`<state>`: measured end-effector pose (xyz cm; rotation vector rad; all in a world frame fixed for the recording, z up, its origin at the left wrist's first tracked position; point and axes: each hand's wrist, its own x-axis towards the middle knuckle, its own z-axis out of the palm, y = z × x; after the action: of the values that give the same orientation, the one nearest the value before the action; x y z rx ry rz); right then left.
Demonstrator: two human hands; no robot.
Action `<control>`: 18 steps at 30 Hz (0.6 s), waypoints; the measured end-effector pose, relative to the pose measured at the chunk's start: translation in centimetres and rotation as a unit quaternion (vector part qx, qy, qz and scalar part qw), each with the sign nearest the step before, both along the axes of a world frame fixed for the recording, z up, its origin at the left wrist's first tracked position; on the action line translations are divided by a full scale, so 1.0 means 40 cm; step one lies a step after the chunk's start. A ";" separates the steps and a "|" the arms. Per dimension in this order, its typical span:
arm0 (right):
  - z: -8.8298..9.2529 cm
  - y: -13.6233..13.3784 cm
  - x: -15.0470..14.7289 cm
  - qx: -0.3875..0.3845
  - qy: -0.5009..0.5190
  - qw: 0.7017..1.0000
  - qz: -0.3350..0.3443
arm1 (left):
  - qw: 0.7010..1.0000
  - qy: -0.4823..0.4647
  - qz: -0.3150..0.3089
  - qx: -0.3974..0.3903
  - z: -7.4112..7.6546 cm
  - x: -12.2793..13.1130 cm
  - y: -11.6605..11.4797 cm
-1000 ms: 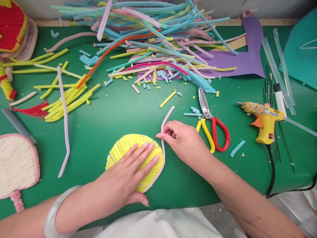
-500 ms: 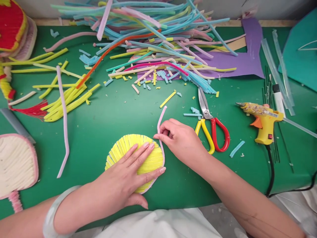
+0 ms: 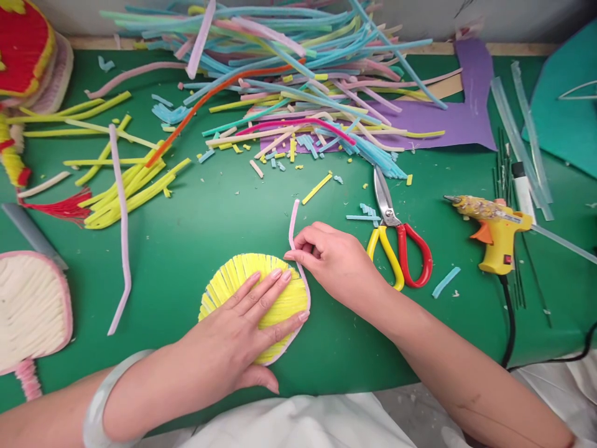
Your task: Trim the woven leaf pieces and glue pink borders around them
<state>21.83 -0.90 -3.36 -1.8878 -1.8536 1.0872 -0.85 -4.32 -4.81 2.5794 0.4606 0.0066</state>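
A round yellow disc, covered in rows of yellow pipe cleaners, lies on the green table. My left hand rests flat on it with fingers stretched out, covering its lower middle. Along the disc's right edge runs a pale lilac pipe cleaner, its free upper end sticking up past the rim. My right hand pinches this pipe cleaner between thumb and forefinger at the disc's upper right. Just right of that hand lie scissors with one yellow and one red handle, blades pointing away.
Many coloured pipe cleaners are heaped at the back, partly over a purple sheet. A yellow glue gun lies at right with its black cord. Yellow pipe cleaners and a cream disc with pink edging are at left.
My right hand has shifted slightly left, bending the lilac pipe cleaner inward, closer along the disc's upper right rim. My left hand stays in place on the disc.
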 end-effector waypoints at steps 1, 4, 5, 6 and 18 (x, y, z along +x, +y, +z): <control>0.000 0.001 -0.001 -0.003 -0.001 1.000 0.001 | 1.000 0.001 0.000 0.000 0.000 0.000 0.000; -0.002 0.004 -0.004 -0.014 -0.003 1.000 0.000 | 1.000 0.004 0.000 -0.008 0.002 -0.002 0.000; -0.003 0.005 -0.004 -0.015 -0.004 1.000 0.000 | 1.000 0.005 0.002 -0.014 0.003 -0.003 0.001; -0.005 0.006 -0.004 -0.015 -0.004 1.000 0.000 | 1.000 0.006 0.004 -0.021 0.005 -0.004 0.001; -0.002 0.010 -0.010 -0.015 -0.023 0.999 0.020 | 0.999 0.008 0.012 -0.039 0.016 -0.008 0.005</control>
<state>21.44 -0.49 -3.42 -1.9159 -1.9173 1.0977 -1.18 -4.14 -4.17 2.4994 0.4889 -0.0221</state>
